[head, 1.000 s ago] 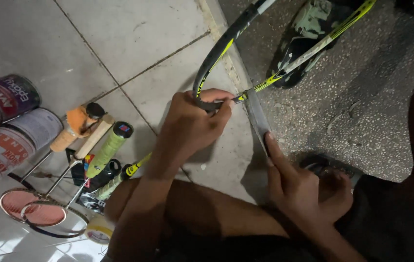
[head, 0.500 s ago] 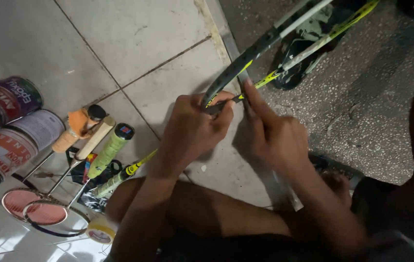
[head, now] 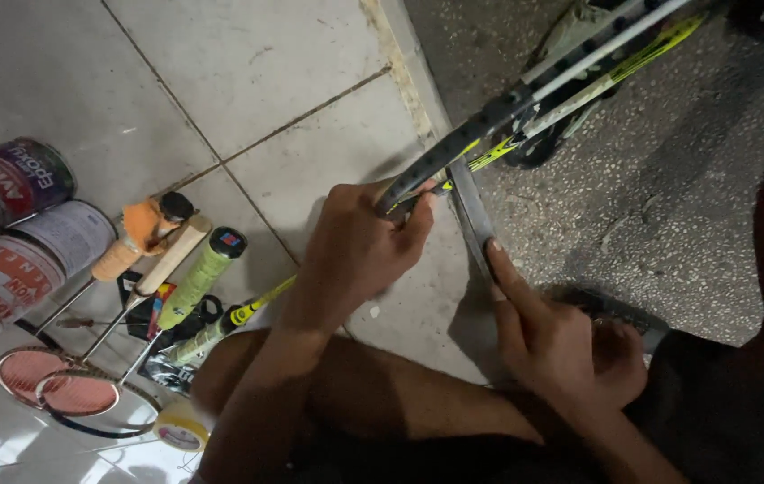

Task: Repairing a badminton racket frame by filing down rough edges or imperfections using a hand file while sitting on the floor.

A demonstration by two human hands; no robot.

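Observation:
My left hand (head: 359, 251) grips the dark frame of a black and yellow badminton racket (head: 489, 121) that slants up to the top right. A grey strip of tape (head: 471, 215) runs down from that grip point. My right hand (head: 556, 336) holds the lower end of the strip, index finger stretched along it, other fingers curled. Both forearms reach over my bent knee.
On the tiled floor at left lie several rackets with wrapped handles (head: 198, 278), two tins (head: 14, 260) on their sides, a tape roll (head: 180, 426) and scissors (head: 189, 314). A raised kerb (head: 409, 81) separates the tiles from rough speckled ground (head: 669, 197), where a shoe (head: 579, 36) rests.
My right hand was up at the racket frame beside the left half a second ago; it has since pulled back down towards me, drawing the grey strip out. The racket has tilted flatter.

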